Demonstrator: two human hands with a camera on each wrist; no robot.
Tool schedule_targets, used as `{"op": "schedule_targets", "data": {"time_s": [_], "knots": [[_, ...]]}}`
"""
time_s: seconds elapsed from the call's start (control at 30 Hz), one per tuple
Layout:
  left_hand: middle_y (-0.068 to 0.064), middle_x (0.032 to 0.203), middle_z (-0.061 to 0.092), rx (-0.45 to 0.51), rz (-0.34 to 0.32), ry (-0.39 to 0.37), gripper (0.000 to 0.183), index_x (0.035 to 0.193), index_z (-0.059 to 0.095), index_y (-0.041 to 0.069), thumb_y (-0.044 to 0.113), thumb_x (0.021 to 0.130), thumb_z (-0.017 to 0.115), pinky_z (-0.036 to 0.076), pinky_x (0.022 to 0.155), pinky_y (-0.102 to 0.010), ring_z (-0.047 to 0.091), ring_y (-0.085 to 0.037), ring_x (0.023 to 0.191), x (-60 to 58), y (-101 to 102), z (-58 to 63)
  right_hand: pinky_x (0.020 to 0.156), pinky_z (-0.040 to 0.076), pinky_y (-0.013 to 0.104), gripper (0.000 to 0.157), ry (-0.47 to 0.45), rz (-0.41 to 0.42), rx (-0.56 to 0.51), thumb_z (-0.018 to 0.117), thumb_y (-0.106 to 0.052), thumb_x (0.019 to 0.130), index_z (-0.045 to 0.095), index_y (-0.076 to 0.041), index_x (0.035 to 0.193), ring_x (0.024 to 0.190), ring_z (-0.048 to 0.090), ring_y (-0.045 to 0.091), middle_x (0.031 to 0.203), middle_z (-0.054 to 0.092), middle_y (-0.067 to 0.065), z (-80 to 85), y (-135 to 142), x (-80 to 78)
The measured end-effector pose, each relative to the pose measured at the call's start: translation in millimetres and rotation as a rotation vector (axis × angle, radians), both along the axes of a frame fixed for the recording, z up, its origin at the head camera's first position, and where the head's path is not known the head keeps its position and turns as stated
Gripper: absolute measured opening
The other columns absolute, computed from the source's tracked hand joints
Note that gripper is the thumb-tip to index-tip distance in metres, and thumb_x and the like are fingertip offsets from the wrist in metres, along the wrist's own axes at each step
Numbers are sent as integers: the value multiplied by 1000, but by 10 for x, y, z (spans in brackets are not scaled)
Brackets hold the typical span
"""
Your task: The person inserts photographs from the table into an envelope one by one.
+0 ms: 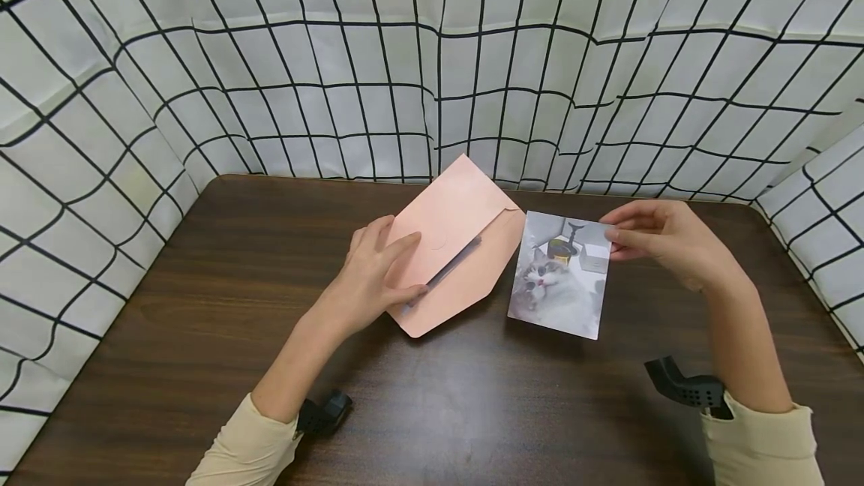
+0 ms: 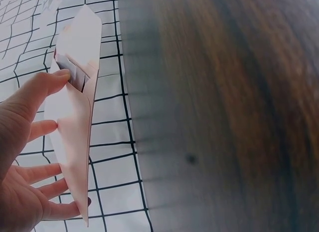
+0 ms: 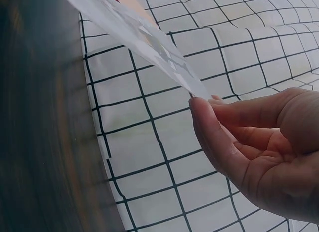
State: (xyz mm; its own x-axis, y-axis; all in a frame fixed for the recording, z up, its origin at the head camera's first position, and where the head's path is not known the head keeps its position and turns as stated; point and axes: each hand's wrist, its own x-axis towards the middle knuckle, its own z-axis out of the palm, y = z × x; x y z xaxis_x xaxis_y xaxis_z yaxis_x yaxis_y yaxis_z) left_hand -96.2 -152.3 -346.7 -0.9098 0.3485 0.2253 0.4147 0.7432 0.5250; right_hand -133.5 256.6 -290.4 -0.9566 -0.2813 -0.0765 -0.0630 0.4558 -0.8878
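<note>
My left hand (image 1: 367, 272) holds a pink envelope (image 1: 455, 216) tilted above the table. In the left wrist view its thumb (image 2: 62, 75) lies at the envelope's mouth, and the other fingers spread along the paper. Inside the open mouth shows a greyish edge of something flat (image 1: 452, 265); most of it is hidden. To the right, my right hand (image 1: 664, 238) pinches the upper right corner of a photo card (image 1: 560, 276) between thumb and fingers. The card pictures a pale cat and grey shapes. In the right wrist view the card (image 3: 144, 42) appears nearly edge-on.
Both hands are over a dark brown wooden table (image 1: 472, 411). White cloth with a black grid (image 1: 378, 58) rises behind the table and along its sides. A black strap-mounted device (image 1: 688, 385) sits on the right wrist, and another (image 1: 324, 415) on the left.
</note>
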Motion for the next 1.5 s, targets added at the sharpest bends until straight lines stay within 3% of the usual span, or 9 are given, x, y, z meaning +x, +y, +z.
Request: {"op": "schedule_targets", "data": {"time_s": [1.5], "knots": [[-29,159,35,6,-29,44,67,144,63,4,22,85,91,39,115,-62,31,-50,147,12,55,0,76,63,31,30,-48,67,-27,66,3,101,63,18,127,83,72,12,110,72,21,-85,-381,21]]}}
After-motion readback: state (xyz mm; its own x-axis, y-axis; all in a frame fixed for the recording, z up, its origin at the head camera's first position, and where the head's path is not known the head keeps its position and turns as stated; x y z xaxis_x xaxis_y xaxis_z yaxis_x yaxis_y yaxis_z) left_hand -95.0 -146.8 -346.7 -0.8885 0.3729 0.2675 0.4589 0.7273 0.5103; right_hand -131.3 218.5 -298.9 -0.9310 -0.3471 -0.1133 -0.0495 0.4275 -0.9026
